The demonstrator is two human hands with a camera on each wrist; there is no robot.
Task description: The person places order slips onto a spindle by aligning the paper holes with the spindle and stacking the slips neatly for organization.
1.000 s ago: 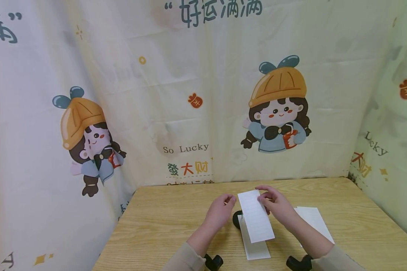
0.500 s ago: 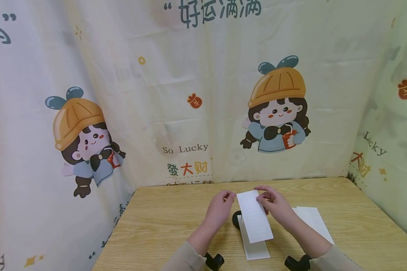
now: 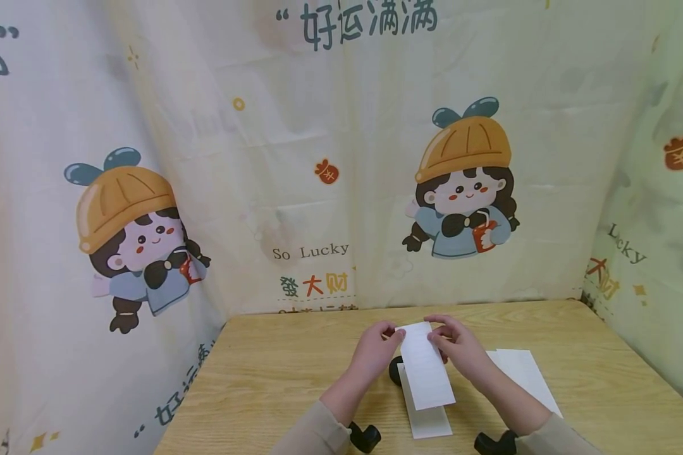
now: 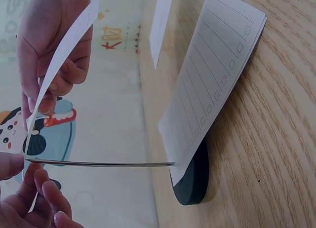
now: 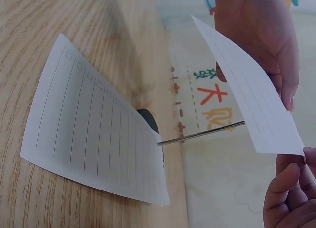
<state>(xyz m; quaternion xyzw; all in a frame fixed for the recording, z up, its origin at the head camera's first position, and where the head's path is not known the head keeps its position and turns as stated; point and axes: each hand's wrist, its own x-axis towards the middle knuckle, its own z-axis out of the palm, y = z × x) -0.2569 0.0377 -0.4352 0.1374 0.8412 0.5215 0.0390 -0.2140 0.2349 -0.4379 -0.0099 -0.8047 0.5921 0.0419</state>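
Observation:
Both hands hold a white lined paper slip (image 3: 425,366) by its upper end. My left hand (image 3: 377,351) pinches the top left corner, thumb in front. The right hand (image 3: 458,344) grips the upper right edge between thumb and fingers. Below stands a paper spike: a thin metal rod (image 4: 98,163) rising from a round black base (image 4: 191,186). Its upper end meets the held slip in the left wrist view and passes behind it in the right wrist view. A lower stack of slips (image 5: 94,124), printed with lines and small boxes, sits pierced on the rod near the base.
More white slips (image 3: 528,379) lie on the wooden table (image 3: 273,379), right of the spike and partly behind the right forearm. A printed curtain (image 3: 296,189) encloses the table's back and sides. Black wrist-worn devices (image 3: 366,437) show at both sleeves.
My left hand has come right to the slip's top left corner and now pinches it; before, it was beside the edge. The held slip has shifted slightly left in the head view.

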